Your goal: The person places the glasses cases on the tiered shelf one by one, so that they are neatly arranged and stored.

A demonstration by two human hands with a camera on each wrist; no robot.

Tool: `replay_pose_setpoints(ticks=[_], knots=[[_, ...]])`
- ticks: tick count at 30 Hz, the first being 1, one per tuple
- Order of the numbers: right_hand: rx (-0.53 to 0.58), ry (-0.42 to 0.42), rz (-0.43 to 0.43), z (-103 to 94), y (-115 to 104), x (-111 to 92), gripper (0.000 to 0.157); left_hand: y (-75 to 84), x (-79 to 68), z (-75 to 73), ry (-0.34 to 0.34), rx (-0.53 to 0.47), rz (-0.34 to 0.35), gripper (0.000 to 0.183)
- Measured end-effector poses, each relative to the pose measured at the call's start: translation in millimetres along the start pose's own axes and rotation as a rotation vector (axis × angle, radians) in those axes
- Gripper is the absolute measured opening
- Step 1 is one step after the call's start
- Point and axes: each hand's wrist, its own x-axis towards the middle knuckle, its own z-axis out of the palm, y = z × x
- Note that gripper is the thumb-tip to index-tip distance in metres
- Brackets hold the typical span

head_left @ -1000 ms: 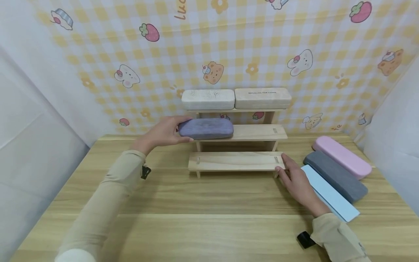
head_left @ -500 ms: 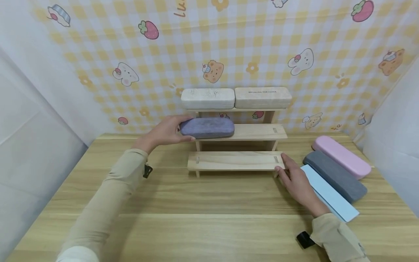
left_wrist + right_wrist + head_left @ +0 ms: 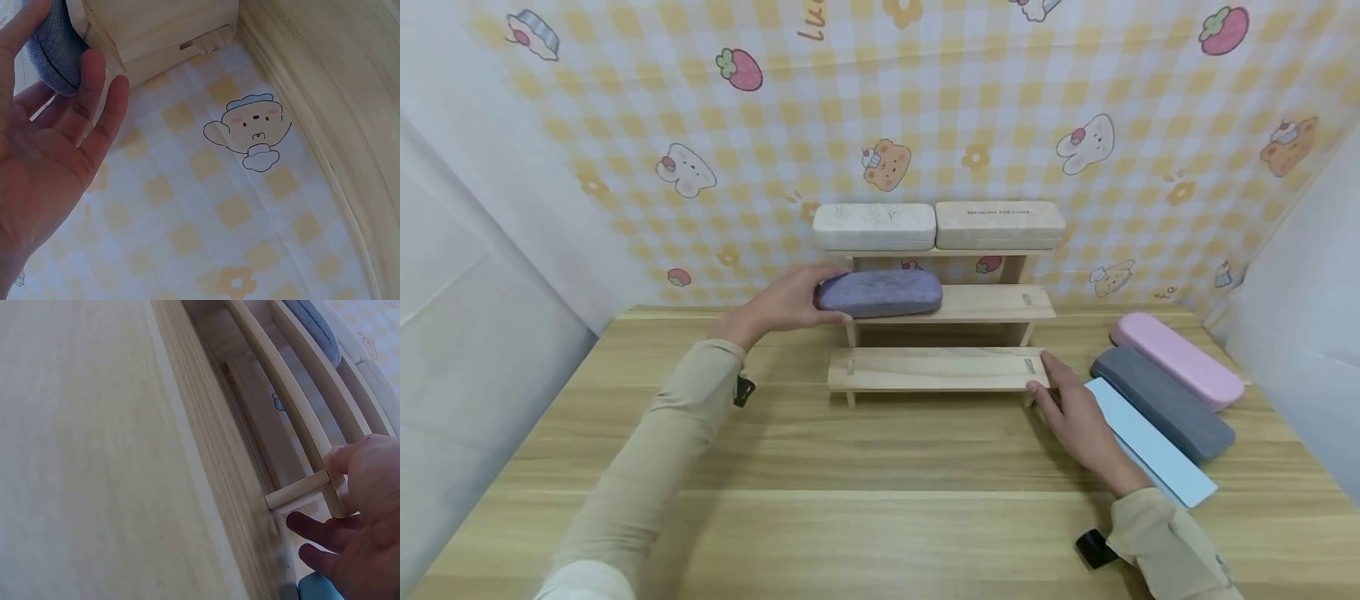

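A purple-blue glasses case (image 3: 880, 293) lies on the left part of the middle tier of a three-tier wooden display shelf (image 3: 936, 369). My left hand (image 3: 786, 304) holds its left end, thumb at the front and fingers behind. In the left wrist view, the fingers curve about the rounded end of the case (image 3: 56, 53). My right hand (image 3: 1078, 421) grips the right end of the lowest tier. The right wrist view has the thumb and fingers of that hand (image 3: 375, 512) on either side of the board's end.
A white case (image 3: 875, 227) and a beige case (image 3: 1000, 225) stand side by side on the top tier. To the right on the table (image 3: 850, 542) lie a light blue case (image 3: 1150, 442), a grey case (image 3: 1161, 404) and a pink case (image 3: 1176, 358). A checked cloth (image 3: 820, 108) hangs behind.
The purple-blue glasses case has slid slightly right along the middle tier, with my left hand moving along. My right hand keeps its grip on the lowest tier.
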Motion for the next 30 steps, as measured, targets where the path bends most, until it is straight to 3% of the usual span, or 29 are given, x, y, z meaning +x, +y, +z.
replay_pose_setpoints(ticks=[11, 14, 17, 21, 26, 30], knots=[[0.003, -0.003, 0.007, 0.2, -2.9, 1.4, 0.058, -4.4, -10.8, -0.5, 0.035, -0.157, 0.002, 0.083], [0.005, -0.006, 0.006, 0.7, -3.4, 1.3, 0.058, -5.5, -19.0, 1.4, 0.069, -0.176, -0.057, 0.084], [0.006, -0.005, -0.003, 1.3, -3.5, 1.3, 0.057, -4.1, -32.6, 4.3, 0.095, -0.171, -0.167, 0.086], [-0.002, 0.004, -0.004, -0.2, -4.2, 1.4, 0.056, -2.9, -55.9, 15.5, 0.082, -0.175, -0.303, 0.085], [-0.003, 0.007, -0.007, -0.6, -3.7, 1.0, 0.055, -3.8, -80.8, 37.4, 0.023, -0.248, -0.348, 0.073], [-0.001, 0.002, 0.001, -0.4, -2.0, 0.3, 0.056, 3.2, -88.2, 50.9, -0.044, -0.329, -0.353, 0.07]])
